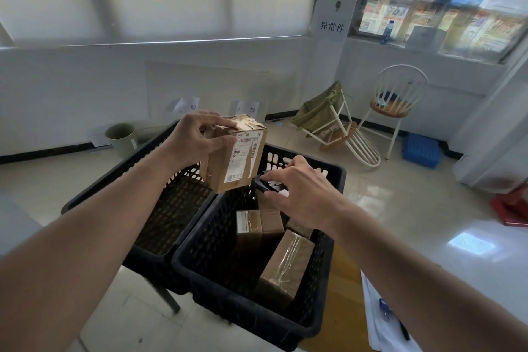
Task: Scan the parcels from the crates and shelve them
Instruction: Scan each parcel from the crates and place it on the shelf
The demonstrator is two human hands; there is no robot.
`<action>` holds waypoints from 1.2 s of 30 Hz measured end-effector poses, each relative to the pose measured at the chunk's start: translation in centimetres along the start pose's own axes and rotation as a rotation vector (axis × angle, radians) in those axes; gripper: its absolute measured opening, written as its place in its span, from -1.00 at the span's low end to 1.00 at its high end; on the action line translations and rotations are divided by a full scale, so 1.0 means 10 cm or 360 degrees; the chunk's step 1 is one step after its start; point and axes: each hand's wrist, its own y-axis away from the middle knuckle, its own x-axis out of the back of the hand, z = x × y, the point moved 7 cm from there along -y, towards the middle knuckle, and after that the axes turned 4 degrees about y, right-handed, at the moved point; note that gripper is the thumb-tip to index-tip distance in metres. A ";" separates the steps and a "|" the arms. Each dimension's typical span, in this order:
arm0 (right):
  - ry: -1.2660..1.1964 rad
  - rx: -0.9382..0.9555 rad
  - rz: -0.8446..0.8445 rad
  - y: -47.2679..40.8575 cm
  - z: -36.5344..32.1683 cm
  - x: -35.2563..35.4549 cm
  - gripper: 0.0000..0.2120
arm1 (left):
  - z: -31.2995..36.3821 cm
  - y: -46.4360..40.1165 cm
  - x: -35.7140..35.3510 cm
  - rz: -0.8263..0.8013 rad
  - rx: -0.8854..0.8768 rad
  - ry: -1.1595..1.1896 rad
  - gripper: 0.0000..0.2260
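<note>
Left hand fingers grip parcel top; right hand pinches scanner just beside it.

The brown cardboard parcel is matt, with glossy clear tape and a white paper label. The two black perforated plastic crates look dull and moulded; the brown taped cardboard boxes inside shine where film covers them. The pale tiled floor is glossy. The white metal-framed chair has a smooth wooden seat.
</note>
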 end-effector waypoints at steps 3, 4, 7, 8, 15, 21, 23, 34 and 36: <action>-0.0175 -0.0016 0.0117 -0.03 0.04 0.01 -0.58 | 0.10 0.07 0.02 0.0042 0.0016 0.0073 -0.60; -0.0280 -0.0029 0.0173 -0.05 0.05 0.03 -0.59 | 0.13 0.09 0.04 0.0061 0.0035 0.0111 -0.65; -0.0518 -0.0077 0.0406 -0.13 0.13 0.11 -0.60 | 0.20 0.16 0.13 0.0129 0.0103 0.0239 -0.80; -0.0587 -0.0097 0.0487 -0.16 0.15 0.14 -0.60 | 0.22 0.19 0.17 0.0156 0.0131 0.0287 -0.81; -0.1211 -0.0089 0.0873 -0.37 -0.09 0.27 -0.62 | 0.24 0.43 0.45 0.0082 0.0321 0.0615 -0.85; -0.1724 -0.0021 0.0809 -0.56 -0.55 0.18 -0.67 | 0.20 0.60 0.77 0.0123 0.0350 0.0799 -0.79; -0.1865 0.0004 0.0755 -0.61 -0.72 0.12 -0.68 | 0.15 0.66 0.91 0.0190 0.0342 0.0795 -0.78; -0.2090 0.0075 0.0718 -0.90 -1.63 -0.15 -0.61 | -0.16 1.15 1.47 0.0681 0.0514 0.0998 -0.54; -0.2142 0.0095 0.0691 -0.93 -1.76 -0.16 -0.60 | -0.13 1.25 1.51 0.0651 0.0458 0.0997 -0.61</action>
